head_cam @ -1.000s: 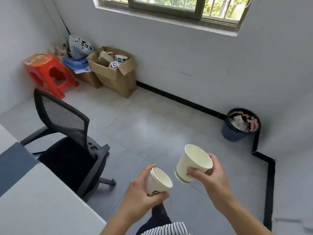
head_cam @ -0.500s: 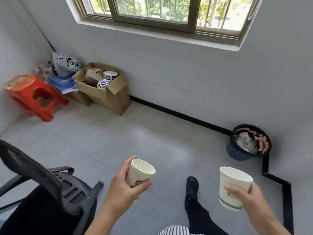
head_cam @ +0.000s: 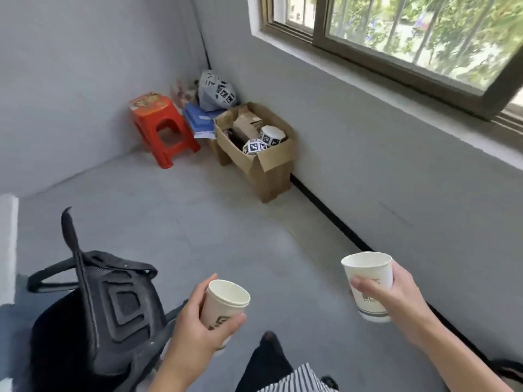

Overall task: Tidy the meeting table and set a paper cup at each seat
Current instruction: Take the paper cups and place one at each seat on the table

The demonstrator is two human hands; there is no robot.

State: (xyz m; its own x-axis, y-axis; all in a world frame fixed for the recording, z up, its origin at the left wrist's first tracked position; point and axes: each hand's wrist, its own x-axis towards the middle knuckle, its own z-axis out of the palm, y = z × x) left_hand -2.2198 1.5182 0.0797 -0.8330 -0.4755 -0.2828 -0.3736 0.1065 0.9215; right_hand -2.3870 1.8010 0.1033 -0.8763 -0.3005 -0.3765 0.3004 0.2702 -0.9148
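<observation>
White paper cups sit one in each of the hands: the left hand [head_cam: 195, 323] wraps a cup [head_cam: 223, 306] at lower centre, the right hand [head_cam: 396, 292] grips another cup [head_cam: 368, 284] at lower right. Since a second ago the view has swung left, bringing the chair [head_cam: 93, 315] close at lower left and a table edge [head_cam: 7, 244] at far left. Likely the person is heading for a seat, with neither cup placed yet.

Left hand [head_cam: 198, 326] grips a paper cup [head_cam: 223, 306] upright; right hand [head_cam: 396, 298] grips a second cup [head_cam: 369, 284]. Black office chair [head_cam: 107, 312] stands left, cardboard box [head_cam: 254, 148] by the wall.
</observation>
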